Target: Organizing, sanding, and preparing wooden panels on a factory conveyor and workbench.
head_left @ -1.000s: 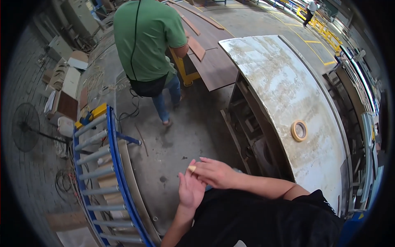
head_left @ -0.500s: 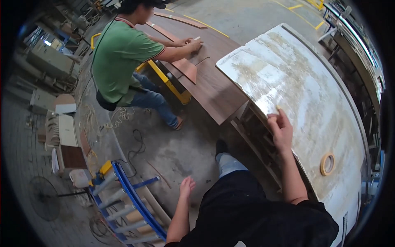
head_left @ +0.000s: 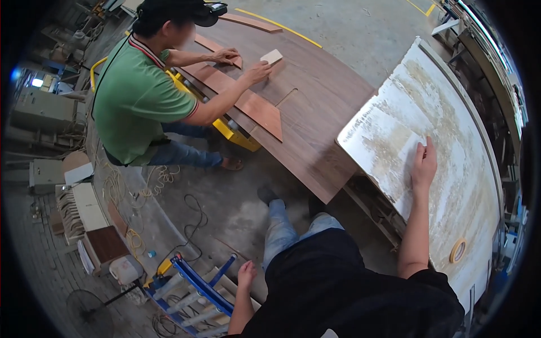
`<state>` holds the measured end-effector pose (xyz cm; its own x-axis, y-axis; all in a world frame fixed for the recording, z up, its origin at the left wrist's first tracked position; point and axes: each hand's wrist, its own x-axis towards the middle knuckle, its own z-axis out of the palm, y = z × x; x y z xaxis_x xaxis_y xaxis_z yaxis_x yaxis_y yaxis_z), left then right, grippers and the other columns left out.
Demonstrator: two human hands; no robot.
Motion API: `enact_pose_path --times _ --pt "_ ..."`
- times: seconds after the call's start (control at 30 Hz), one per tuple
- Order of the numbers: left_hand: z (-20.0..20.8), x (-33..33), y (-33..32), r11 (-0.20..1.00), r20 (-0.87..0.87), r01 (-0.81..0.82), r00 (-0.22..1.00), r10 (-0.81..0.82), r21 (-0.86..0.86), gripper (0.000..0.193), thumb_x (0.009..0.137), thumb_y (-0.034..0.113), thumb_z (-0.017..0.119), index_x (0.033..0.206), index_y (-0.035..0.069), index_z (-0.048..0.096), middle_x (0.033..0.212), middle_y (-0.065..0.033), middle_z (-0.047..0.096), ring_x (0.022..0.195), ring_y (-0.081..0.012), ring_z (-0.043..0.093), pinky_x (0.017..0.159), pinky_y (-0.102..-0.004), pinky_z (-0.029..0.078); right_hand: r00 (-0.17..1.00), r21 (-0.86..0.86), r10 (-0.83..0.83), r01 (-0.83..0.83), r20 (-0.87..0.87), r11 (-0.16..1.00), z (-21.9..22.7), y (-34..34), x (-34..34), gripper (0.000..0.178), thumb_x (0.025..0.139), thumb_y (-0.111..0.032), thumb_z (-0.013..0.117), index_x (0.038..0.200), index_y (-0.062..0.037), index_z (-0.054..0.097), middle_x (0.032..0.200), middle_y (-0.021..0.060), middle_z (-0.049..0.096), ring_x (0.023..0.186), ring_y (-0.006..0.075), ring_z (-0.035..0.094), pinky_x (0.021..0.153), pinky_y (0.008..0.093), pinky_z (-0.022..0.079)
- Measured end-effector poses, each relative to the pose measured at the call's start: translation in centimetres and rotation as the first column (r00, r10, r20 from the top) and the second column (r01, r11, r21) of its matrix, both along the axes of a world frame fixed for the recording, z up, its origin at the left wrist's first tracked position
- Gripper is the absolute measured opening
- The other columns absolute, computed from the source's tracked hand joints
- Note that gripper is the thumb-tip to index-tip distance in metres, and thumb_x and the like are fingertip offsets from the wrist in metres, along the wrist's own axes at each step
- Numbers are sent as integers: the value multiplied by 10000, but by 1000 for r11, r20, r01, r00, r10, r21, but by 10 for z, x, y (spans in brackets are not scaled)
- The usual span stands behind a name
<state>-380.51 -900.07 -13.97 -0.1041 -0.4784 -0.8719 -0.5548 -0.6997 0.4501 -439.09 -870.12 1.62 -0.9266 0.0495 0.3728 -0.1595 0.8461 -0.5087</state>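
Observation:
My right hand [head_left: 424, 164] is over a white, brown-stained board [head_left: 451, 186] with its fingers drawn together. Whatever they may hold is too small or hidden to make out. Further down that board lies a roll of tan tape [head_left: 458, 250]. My left hand [head_left: 246, 275] hangs low beside my body with curled fingers, near a blue roller stand [head_left: 197, 290], and no object shows in it. Across from me, a person in a green shirt [head_left: 143, 104] leans over a brown wood-grain panel [head_left: 321, 129]. That person's hand holds a small pale block [head_left: 271, 57].
Reddish-brown wood strips [head_left: 262, 115] lie on the panel, which rests partly on a yellow frame [head_left: 236, 135]. Cables [head_left: 194, 222] trail over the concrete floor. A standing fan [head_left: 90, 312], a white jug [head_left: 125, 269] and grey cabinets [head_left: 51, 110] are at the left.
My right hand has moved further over the white board, and a small pale bit at its fingertips no longer shows. The person's hands have parted. My view has shifted and my legs have moved.

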Motion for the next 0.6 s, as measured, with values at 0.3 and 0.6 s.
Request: enact_pose_path --times 0.3,0.6 --pt "-29 -81 -198 955 -7 295 956 -295 -28 296 931 240 611 1166 60 603 908 -4 623 672 -87 557 573 -233 448 941 218 -332 311 63 925 -18 -9 5 513 853 -214 572 1326 -27 501 1245 190 509 1122 332 525 969 387 420" --pt "-27 -189 -288 823 0 559 827 -562 -103 313 937 249 603 1160 30 608 807 16 589 674 -66 513 609 -223 429 935 299 -349 352 -66 887 10 -50 0 529 872 -198 630 1335 10 479 1361 220 468 1277 359 433 1071 408 343"
